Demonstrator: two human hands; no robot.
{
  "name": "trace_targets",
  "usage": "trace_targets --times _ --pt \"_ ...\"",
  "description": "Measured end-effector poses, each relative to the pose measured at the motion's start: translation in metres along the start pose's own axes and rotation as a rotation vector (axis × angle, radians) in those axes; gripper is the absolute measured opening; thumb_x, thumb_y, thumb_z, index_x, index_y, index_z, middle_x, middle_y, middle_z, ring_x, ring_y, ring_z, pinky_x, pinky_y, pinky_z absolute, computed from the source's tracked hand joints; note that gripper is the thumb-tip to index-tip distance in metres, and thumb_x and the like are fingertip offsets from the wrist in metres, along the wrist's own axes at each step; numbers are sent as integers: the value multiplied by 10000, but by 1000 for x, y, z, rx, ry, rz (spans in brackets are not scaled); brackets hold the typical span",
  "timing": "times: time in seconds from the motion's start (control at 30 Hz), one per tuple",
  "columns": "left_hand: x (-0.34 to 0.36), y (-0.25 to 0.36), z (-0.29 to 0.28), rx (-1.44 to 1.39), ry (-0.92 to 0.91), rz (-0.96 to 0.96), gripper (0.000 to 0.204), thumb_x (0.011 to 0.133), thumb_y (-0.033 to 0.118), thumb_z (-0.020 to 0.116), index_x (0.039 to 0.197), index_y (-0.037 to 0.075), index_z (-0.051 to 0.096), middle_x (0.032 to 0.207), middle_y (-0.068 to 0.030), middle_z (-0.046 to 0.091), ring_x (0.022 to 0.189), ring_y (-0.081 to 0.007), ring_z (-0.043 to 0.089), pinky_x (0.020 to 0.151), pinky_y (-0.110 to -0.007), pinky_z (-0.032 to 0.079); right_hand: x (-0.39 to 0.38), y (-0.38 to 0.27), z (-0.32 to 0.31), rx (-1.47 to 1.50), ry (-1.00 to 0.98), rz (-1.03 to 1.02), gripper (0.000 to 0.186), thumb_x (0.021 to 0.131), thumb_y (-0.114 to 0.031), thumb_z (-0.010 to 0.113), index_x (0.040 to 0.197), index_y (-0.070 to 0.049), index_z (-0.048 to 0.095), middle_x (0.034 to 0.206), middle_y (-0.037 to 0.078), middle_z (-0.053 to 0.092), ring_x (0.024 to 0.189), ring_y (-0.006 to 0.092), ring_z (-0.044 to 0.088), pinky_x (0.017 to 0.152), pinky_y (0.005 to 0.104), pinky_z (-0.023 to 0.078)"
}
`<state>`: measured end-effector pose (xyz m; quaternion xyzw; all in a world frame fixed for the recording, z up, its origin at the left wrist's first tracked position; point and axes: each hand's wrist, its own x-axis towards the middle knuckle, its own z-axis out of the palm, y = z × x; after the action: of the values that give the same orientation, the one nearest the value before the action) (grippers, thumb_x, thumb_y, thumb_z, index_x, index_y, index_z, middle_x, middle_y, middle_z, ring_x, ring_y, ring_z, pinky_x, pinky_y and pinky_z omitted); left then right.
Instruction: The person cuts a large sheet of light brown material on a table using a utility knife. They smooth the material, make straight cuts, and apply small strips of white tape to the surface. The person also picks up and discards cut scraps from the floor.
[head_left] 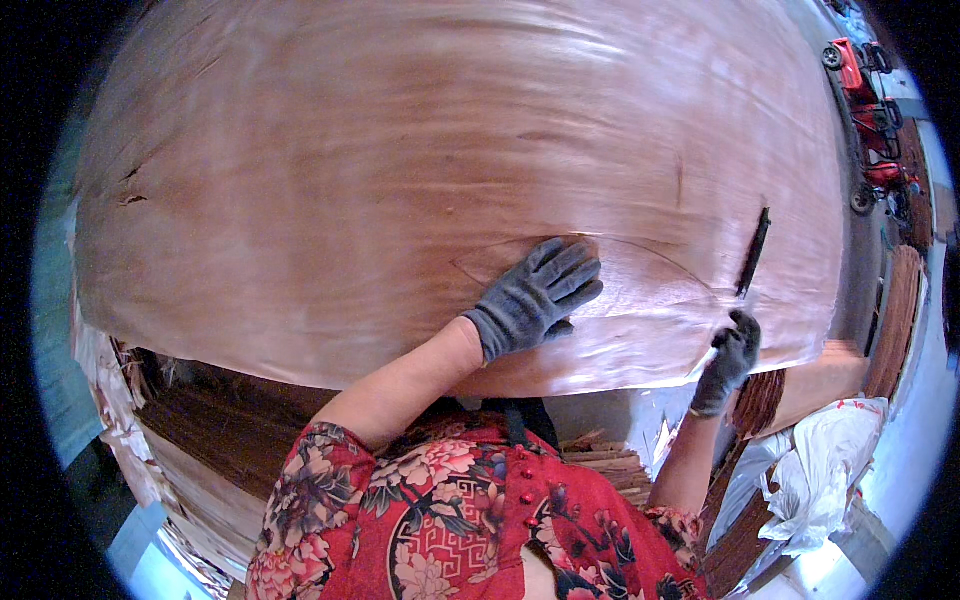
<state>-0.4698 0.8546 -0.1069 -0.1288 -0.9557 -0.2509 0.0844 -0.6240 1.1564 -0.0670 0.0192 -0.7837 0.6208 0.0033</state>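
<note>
Lying flat with fingers stretched out, the left hand [538,295] presses its dark grey glove on the broad wood sheet [330,220], its grip open and holding nothing. The sheet spreads in front of the person, filling most of the view, its near edge close to the red floral shirt [450,520]. A thin, curved crack line [655,250] runs rightward from beside the left fingertips. The right hand [730,362], also gloved, is near the sheet's right end, its grip closed around a slim tool [755,252] whose long black part points away from the person, slanting slightly right. Whether that tool touches the wood is hard to tell. Beyond the right edge are a red wheeled machine [868,120], stacked brown sheets [895,320] and, nearer the person, a crumpled white plastic bag [825,470]
</note>
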Motion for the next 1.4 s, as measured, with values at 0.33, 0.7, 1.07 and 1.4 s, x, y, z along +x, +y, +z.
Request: trace_targets --times 0.33,0.7,1.07,1.4 --pt "4 3 -1 8 -16 -9 653 742 420 600 1317 147 451 1422 -95 353 1323 -302 286 1110 -497 164 -47 -84 -220 -1415 795 -407 536 891 -169 499 1355 32 321 1067 163 609 935 286 606 843 370 482" --pt "-16 -2 -12 22 396 27 885 771 392 646 1424 36 166 1416 -173 348 1338 -391 227 1112 -475 128 -134 -87 25 194 -198 147 232 897 -165 486 978 14 609 1086 158 604 795 191 616 749 314 482" --pt "-69 -50 -57 135 407 -360 994 782 304 667 1432 -16 -14 1436 -143 339 1383 -403 60 1106 -491 69 -142 -88 137 363 -541 566 284 945 -228 500 1030 29 585 950 126 645 784 173 625 726 299 507" --pt "-74 -57 -52 11 378 -380 969 757 201 666 1444 14 10 1448 -149 311 1384 -380 99 1104 -475 127 -124 -70 185 -704 -711 -604 89 777 -147 631 823 -87 583 1284 92 512 1180 330 459 979 437 345"
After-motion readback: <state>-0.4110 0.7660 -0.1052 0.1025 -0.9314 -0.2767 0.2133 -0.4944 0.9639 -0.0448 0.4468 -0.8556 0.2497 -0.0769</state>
